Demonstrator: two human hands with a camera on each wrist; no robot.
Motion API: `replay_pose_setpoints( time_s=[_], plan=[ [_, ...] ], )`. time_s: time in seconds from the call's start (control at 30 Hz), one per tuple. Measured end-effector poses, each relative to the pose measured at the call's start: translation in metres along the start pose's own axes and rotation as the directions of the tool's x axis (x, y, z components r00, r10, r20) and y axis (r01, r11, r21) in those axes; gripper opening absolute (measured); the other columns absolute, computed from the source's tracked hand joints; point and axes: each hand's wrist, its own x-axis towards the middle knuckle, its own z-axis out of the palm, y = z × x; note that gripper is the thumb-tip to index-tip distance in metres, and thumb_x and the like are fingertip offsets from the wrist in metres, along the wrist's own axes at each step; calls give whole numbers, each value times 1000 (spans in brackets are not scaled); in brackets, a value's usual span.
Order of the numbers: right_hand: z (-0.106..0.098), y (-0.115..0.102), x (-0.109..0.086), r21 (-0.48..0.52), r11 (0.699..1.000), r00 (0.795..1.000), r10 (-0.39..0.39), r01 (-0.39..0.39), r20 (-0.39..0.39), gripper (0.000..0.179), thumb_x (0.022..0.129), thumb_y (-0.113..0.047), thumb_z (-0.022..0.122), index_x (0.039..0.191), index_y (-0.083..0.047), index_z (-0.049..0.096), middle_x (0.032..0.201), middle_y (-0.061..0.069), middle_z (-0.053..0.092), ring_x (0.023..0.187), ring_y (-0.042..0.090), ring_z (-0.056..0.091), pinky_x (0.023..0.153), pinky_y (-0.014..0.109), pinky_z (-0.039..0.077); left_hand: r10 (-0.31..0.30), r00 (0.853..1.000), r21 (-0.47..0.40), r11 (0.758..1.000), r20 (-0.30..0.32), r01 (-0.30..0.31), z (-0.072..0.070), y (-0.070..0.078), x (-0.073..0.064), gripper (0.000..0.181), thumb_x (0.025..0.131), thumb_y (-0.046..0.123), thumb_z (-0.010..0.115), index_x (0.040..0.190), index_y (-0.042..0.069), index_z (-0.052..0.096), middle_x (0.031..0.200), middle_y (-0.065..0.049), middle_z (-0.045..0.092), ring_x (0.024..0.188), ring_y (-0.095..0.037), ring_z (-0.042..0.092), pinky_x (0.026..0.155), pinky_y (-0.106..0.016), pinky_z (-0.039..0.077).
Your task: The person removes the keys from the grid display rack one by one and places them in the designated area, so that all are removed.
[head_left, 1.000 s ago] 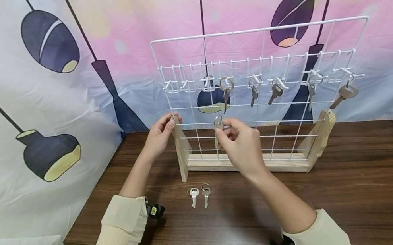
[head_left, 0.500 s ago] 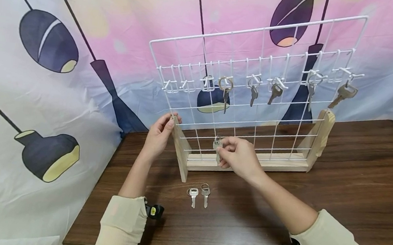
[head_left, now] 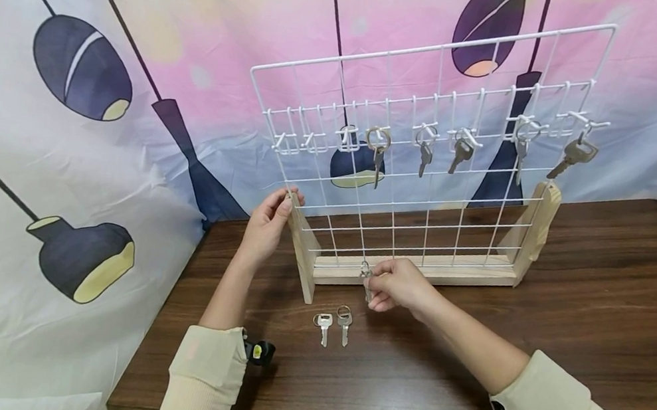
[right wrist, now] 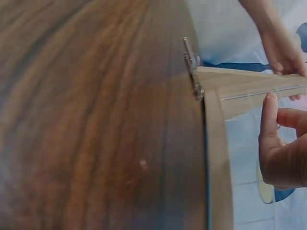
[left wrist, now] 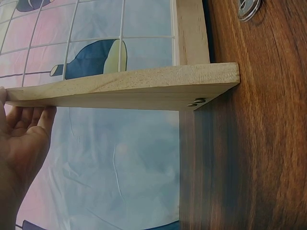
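Observation:
In the head view, my right hand [head_left: 403, 286] pinches a silver key with a ring [head_left: 366, 277] low in front of the rack's base bar. Just below it, two keys with rings [head_left: 333, 329] lie side by side on the table. My left hand [head_left: 266, 222] holds the top of the left wooden side [head_left: 302, 249] of a white wire grid rack [head_left: 358, 205]; the left wrist view shows its fingers [left wrist: 45, 117] against that board. Several keys [head_left: 461, 153] hang from the rack's white hooks. In the right wrist view, the pinched key is hidden behind my right hand [right wrist: 288, 148].
At the left of the grid, three white hooks [head_left: 311, 142] carry no keys. The rack's wooden base [head_left: 351, 275] stands on the dark brown table [head_left: 405, 387]. Close behind hangs a patterned cloth [head_left: 214, 33].
My right hand has come down with the key, from in front of the grid to the level of the base bar. The left hand has stayed on the rack's side.

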Motion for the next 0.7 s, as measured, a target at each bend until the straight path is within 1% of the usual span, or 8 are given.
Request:
replay_pose_setpoints(
  time_s=[0.13,0.2,0.3,0.37,0.47,0.5,0.63,0.7],
  plan=[
    [1,8,3,-20,998,997,59,-58,48,19,87,4,54,102,16,54,62,11,56,47,11,58,49,23,52,1,1000,7,1000,0,-1,0,1,0,34,99,11,42,127,-9,45,113,-12,59,114,-24,51,94,-27,41],
    [1,12,4,-43,996,994,87,-84,71,13,87,5,53,95,14,55,62,11,57,48,12,58,49,23,52,2,1000,3,1000,2,-2,0,1,0,35,99,11,42,127,-9,45,114,-18,57,113,-22,51,93,-26,41],
    [2,18,6,-75,990,989,127,-121,77,5,86,6,52,87,10,55,62,11,56,48,13,58,48,23,51,-1,1000,-5,1000,8,1,0,0,0,35,99,11,42,127,-10,44,119,-28,52,111,-19,51,93,-25,40],
    [4,22,7,-102,985,986,149,-141,72,4,86,7,52,84,8,55,61,11,56,48,13,58,48,23,52,-4,1000,-14,1000,13,4,0,0,0,35,99,11,41,127,-10,44,119,-31,50,111,-18,51,93,-25,40],
    [6,27,8,-138,977,983,171,-161,63,5,85,9,51,83,7,55,61,12,56,47,13,58,48,23,52,-8,1000,-19,1000,13,8,0,-1,1,34,100,9,40,127,-10,44,118,-29,51,110,-17,51,93,-26,40],
    [7,29,8,-146,975,983,177,-167,58,6,85,9,51,82,7,56,60,12,56,47,14,58,48,24,52,-9,1000,-20,1000,11,9,0,0,1,33,99,9,40,127,-10,44,117,-26,53,110,-16,51,93,-26,40],
    [12,31,6,-183,967,981,189,-176,53,7,84,9,53,79,6,56,58,11,56,46,14,58,48,24,52,-16,1000,-22,1000,10,16,0,0,0,34,99,10,41,127,-9,44,117,-24,54,112,-19,51,94,-27,40],
    [15,31,6,-200,963,980,195,-182,47,9,84,8,54,76,5,56,57,11,56,46,14,58,48,25,52,-18,1000,-21,1000,4,18,0,1,0,34,99,11,41,127,-9,45,115,-18,56,114,-23,50,95,-27,39]
  ],
)
